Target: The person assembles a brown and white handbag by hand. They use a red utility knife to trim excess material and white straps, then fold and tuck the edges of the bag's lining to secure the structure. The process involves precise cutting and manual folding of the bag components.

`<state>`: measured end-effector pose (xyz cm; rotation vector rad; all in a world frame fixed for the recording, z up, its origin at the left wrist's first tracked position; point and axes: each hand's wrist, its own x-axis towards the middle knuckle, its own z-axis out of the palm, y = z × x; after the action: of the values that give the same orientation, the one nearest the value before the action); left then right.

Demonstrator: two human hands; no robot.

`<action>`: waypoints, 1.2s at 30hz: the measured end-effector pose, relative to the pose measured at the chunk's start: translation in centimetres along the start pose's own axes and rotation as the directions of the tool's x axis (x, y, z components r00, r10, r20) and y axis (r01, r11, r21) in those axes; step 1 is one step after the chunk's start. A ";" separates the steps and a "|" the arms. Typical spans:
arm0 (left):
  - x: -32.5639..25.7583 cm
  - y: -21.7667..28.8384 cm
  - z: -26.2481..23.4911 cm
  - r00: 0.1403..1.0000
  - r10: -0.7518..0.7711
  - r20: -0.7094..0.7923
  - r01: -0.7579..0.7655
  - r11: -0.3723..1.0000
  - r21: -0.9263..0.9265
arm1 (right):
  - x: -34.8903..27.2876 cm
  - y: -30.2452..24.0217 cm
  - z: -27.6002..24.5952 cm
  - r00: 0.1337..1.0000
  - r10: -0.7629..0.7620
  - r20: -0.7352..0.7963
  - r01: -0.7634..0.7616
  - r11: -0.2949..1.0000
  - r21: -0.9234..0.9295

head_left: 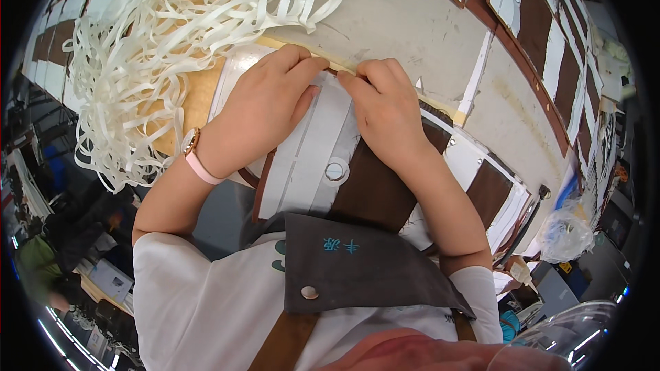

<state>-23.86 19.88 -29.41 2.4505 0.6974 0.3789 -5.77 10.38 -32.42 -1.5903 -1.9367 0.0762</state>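
A brown panel [375, 189] lies in front of me, with pale grey and white backing strips along its left part and a small round white ring [335, 171] on it. My left hand [265, 106] is closed at the panel's far edge, thumb and forefinger pressed together there. Close beside it, my right hand [390, 110] pinches the same edge, its fingers bent over. A thin dark brown edge shows between the two hands. The fingertips partly hide what they grip. The panel's near end reaches my dark grey apron [371, 264].
Loose white ribbon strips [165, 34] are heaped at the far left of the pale worktable [412, 41]. More brown and white panels [540, 34] lie along the far right. A white-edged brown piece [487, 192] rests right of my right arm, near a clear plastic bag [567, 233].
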 end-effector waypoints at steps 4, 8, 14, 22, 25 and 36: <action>0.0 -0.3 0.0 0.999 0.024 0.021 -0.025 0.998 0.054 | -0.1 0.0 -0.1 1.000 -0.011 0.018 0.011 1.000 -0.024; -0.1 0.1 0.5 0.999 0.020 0.030 -0.026 0.982 0.187 | -0.1 0.1 -0.2 0.995 -0.059 0.082 0.066 0.994 -0.091; -0.7 0.6 -0.1 0.997 0.066 0.037 -0.071 0.983 0.170 | 0.1 -0.4 -0.5 0.990 -0.070 0.126 0.092 0.980 -0.178; -0.4 0.7 -0.1 0.999 0.040 0.023 -0.043 0.988 0.148 | 0.4 -1.2 -0.6 0.989 0.053 0.138 -0.028 0.983 -0.181; -0.6 0.9 0.1 0.997 0.033 0.065 -0.048 0.971 0.232 | 0.0 -0.6 -0.8 0.980 0.187 0.068 -0.183 0.981 -0.057; -1.5 2.0 0.9 0.987 0.149 0.067 -0.163 0.898 0.408 | 0.2 0.3 -0.9 0.952 0.294 0.082 -0.301 0.949 0.093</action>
<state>-23.99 17.25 -29.10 2.9199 0.6166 0.2689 -5.06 10.36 -31.76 -1.8169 -1.6964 0.3543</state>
